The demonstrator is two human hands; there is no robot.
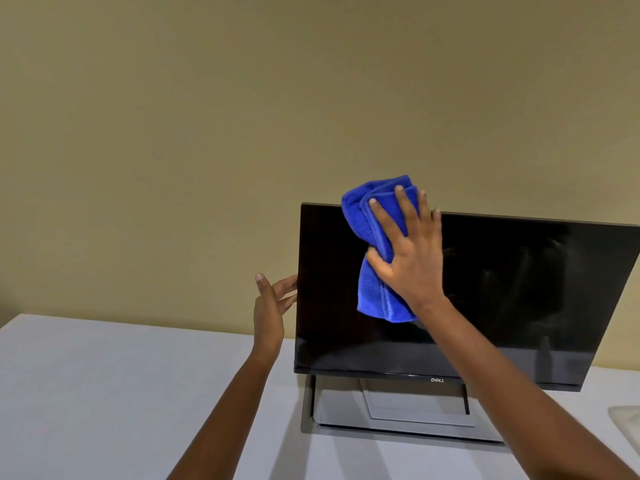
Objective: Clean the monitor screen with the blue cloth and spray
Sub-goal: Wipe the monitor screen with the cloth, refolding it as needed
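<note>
1. The counter (104, 393) is pale and flat, and behind it stands a plain beige wall (173, 116)
2. The left hand (268, 311) is at the left edge of the monitor, about the middle of its height; the fingers are spread loose and reach toward the edge, the thumb points up, and it holds nothing. I cannot tell if the fingertips touch the frame or go behind it
3. The monitor (519, 289) stands on the counter at the right of the middle, and its right side goes out of the view. The screen is dark and off, with weak reflections, and a small logo is on the lower bezel
4. The cloth (375, 237) is blue and bunched in folds. It lies on the upper left part of the screen, and its top goes a little over the upper edge of the monitor
5. The right hand (410, 258) presses flat on the cloth with the fingers spread wide and pointing up; the thumb pinches a fold of the cloth
6. Under the screen is the stand (398, 414), a grey flat base on the counter
7. At the far right edge lies a pale object (628, 420), cut by the frame; I cannot tell what it is
</note>
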